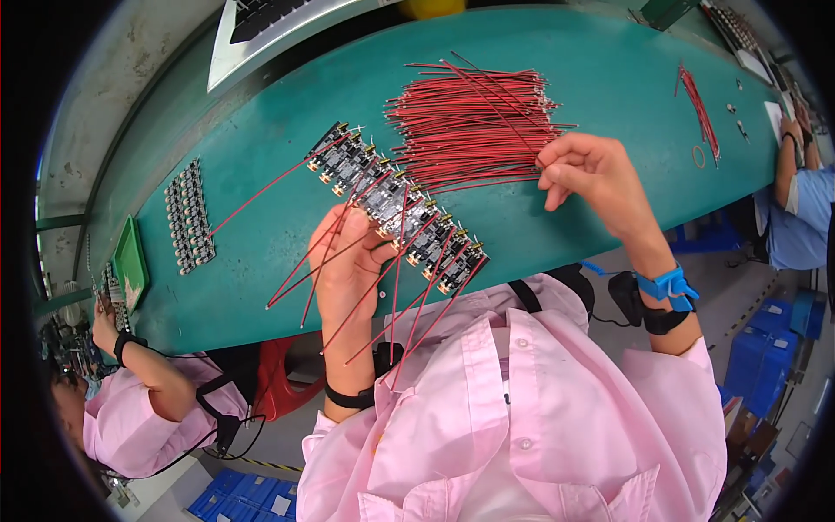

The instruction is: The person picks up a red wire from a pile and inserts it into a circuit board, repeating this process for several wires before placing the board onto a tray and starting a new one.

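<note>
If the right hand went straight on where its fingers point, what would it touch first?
Probably the pile of red wires, just left of the right hand, though the hand's height above the green table is unclear.

Wire pile (474,126) midway along the desk (261,139), board strip (396,204) to its left.
The right hand (589,174) is at the pile's near right corner; the left hand (344,265) holds the strip above the desk, closer to the near edge. More boards (189,217) lie toward the left end, a tray (139,252) beyond them; near the right end, a wire bundle (698,109) lies beside a rubber band (694,157).
</note>
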The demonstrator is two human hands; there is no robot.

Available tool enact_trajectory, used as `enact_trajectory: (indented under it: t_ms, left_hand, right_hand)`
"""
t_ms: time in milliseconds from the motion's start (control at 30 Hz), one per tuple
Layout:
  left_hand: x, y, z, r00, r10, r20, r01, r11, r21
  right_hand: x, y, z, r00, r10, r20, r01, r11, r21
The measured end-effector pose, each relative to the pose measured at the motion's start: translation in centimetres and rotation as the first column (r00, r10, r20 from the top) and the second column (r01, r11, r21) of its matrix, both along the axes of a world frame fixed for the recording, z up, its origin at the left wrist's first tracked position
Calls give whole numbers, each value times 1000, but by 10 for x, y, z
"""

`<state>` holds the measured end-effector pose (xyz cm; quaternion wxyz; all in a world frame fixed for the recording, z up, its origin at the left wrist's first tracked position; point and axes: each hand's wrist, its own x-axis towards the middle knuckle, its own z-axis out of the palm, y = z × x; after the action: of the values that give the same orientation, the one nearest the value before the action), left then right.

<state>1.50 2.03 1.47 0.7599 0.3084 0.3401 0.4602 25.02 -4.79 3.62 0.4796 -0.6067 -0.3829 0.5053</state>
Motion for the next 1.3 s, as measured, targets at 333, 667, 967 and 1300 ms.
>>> enact_trajectory:
  t_ms: [333,667,967,1300]
  left_hand:
    - [-3,0,-6,999,-19,29,19,1000,0]
    - [-8,1,-3,1000,18,16,-18,1000,-2]
    - [-12,2,-4,999,16,33,-17,1000,11]
    - [-10,4,-1,999,28,39,-29,1000,10]
  right_hand:
    - [-7,-3,-6,993,-18,-116,21,999,24]
    - [-9,0,8,981,194,-32,-196,948,-251]
    - [1,8,24,945,327,-19,-325,929,-174]
    - [5,2,18,859,361,364,-346,932,-108]
